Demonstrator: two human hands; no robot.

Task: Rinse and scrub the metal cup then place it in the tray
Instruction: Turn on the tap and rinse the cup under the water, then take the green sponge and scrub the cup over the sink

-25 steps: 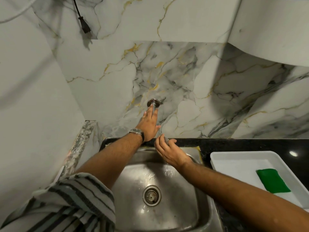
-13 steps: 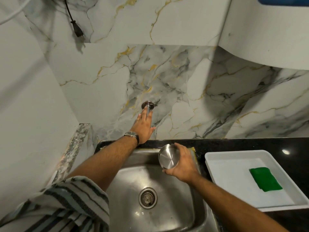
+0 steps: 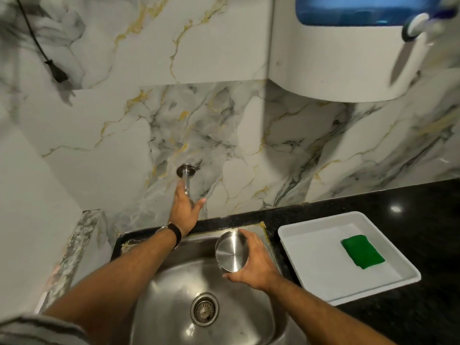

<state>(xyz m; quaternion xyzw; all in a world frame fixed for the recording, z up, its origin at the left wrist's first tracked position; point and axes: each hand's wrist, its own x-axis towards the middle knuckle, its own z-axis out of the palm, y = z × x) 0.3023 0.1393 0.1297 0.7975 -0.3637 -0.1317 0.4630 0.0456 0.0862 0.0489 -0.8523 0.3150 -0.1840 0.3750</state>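
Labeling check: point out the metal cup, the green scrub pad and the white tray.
metal cup (image 3: 231, 252): head view, on its flat shiny base, facing the camera.
green scrub pad (image 3: 362, 251): head view, middle of its top face.
white tray (image 3: 323, 270): head view, bare floor left of the pad.

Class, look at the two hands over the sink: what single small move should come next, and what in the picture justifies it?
Probably the left hand should let go of the tap and reach for the green sponge in the white tray. The right hand holds the metal cup over the sink, no water stream shows, and scrubbing is not yet done.
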